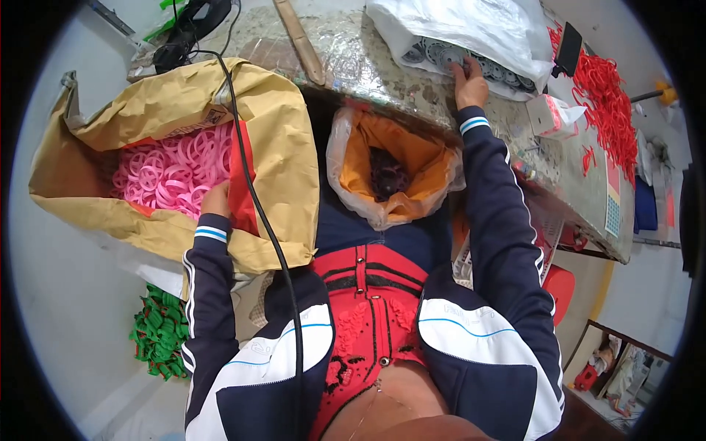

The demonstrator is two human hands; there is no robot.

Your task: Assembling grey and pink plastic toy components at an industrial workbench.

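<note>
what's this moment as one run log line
left hand: at pink rings, paper bag | right hand: at grey pieces, white bag

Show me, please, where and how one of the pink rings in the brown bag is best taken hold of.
Probably by the rim of a top one: the pink rings lie loosely heaped, their thin bands leaving open loops. Come from above, through the mouth of the brown bag, where the left hand reaches in.
</note>
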